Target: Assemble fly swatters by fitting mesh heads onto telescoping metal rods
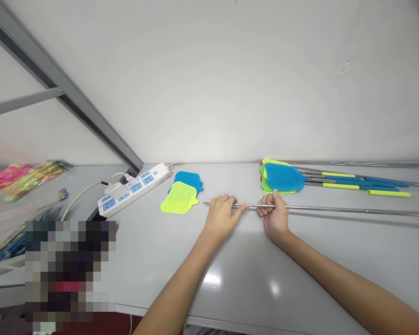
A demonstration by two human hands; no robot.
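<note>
A long thin steel rod (317,209) lies across the grey table, running from just left of my hands off the right edge of the view. My left hand (222,217) curls around the rod near its left end. My right hand (274,214) grips it a short way to the right. To the left of my hands lie a yellow-green plastic fly swatter head (179,197) and a blue one (187,180), partly overlapping. Behind my right hand is a stack of swatter heads (282,177), with blue-and-yellow sleeved rods (352,180) beside it.
A white power strip (134,188) with plugs and cords lies at the back left of the table. A plastic bag of bright pink and yellow items (26,179) sits further left, beside a pixelated blurred patch (70,274). A white wall and grey metal beam (59,88) rise behind.
</note>
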